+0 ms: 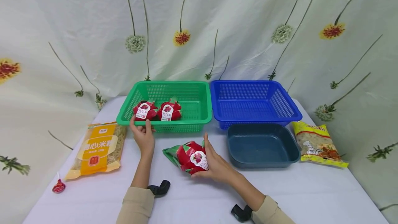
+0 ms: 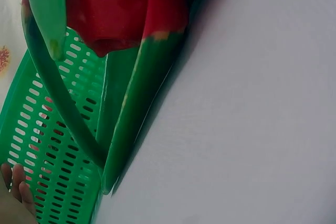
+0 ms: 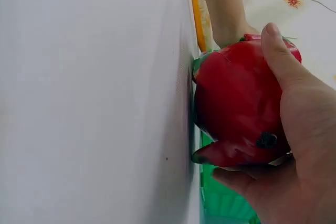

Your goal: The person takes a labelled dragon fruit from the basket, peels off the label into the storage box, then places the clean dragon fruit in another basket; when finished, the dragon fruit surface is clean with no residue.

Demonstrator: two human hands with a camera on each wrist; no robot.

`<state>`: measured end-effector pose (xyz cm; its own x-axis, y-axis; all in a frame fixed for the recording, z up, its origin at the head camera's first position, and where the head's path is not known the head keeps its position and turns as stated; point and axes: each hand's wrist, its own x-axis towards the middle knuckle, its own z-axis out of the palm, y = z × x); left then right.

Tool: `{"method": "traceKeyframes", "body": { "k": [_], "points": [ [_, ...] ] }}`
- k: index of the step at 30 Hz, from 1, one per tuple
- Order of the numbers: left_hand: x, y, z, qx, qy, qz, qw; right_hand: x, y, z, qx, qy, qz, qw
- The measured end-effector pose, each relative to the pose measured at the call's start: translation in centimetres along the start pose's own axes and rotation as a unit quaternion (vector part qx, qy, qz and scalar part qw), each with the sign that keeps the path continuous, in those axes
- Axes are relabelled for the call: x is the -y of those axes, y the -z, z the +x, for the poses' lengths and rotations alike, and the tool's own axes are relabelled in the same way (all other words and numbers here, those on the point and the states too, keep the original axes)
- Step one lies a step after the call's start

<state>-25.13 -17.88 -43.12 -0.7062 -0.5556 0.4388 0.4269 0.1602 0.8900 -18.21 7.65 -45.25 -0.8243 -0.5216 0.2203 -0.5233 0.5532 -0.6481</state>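
At the front left of the green basket [image 1: 192, 126], my left hand [image 1: 143, 139] holds the rim, thumb and index finger at its top edge and the other fingers curled outside the slotted wall. Inside, right behind those fingertips, two red dragon fruits with white labels sit side by side, the left one [image 1: 150, 110] and the right one [image 1: 176, 111]. My right hand [image 1: 216, 165] grips a third dragon fruit [image 1: 186, 158] low over the table, thumb on one side and fingers on the other. Its green leaf tips point left, and its round label faces up.
A blue basket [image 1: 258, 117] adjoins the green one, with a dark teal tub [image 1: 264, 161] in front. A yellow snack bag [image 1: 320, 144] lies at the right. At the left are an orange pasta-like packet [image 1: 97, 148] and a red lollipop [image 1: 58, 186]. A flowered cloth hangs behind.
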Motion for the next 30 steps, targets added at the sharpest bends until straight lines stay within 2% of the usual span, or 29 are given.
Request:
{"method": "traceKeyframes", "body": {
  "k": [6,9,13,16,19,22,25,26,28,30],
  "points": [
    [0.1,0.1,0.0,0.005,-0.004,-0.005,1.0,-0.6,-0.3,-0.4,-0.022,0.0,0.015,0.9997],
    [0.6,0.2,0.1,0.005,-0.004,-0.011,0.9999,-1.1,-0.6,-0.4,-0.048,0.012,0.032,0.9983],
    [1.9,0.2,0.5,-0.001,0.007,-0.005,1.0,-2.0,-0.9,-0.2,-0.097,0.039,0.073,0.9918],
    [2.6,0.2,0.8,-0.002,0.019,0.01,0.9998,-2.3,-1.1,0.1,-0.121,0.041,0.121,0.9843],
    [2.5,0.4,0.9,0.01,0.033,0.025,0.9991,-2.1,-1.0,0.2,-0.133,0.039,0.152,0.9787],
    [1.9,0.9,0.8,0.026,0.056,0.044,0.9971,-0.9,-0.3,0.0,-0.141,0.049,0.145,0.9782],
    [1.0,1.5,0.5,0.016,0.072,0.089,0.9933,0.2,0.3,-0.3,-0.143,0.063,0.137,0.9782],
    [0.7,1.7,0.3,0.005,0.07,0.105,0.992,0.5,0.5,-0.4,-0.144,0.068,0.136,0.9777],
    [0.0,2.0,-0.1,-0.015,0.047,0.132,0.9901,0.4,0.5,-0.4,-0.145,0.081,0.139,0.9763],
    [-0.6,2.2,-0.6,-0.016,-0.003,0.148,0.9889,-0.3,0.2,-0.3,-0.143,0.087,0.139,0.976]
  ]
}}
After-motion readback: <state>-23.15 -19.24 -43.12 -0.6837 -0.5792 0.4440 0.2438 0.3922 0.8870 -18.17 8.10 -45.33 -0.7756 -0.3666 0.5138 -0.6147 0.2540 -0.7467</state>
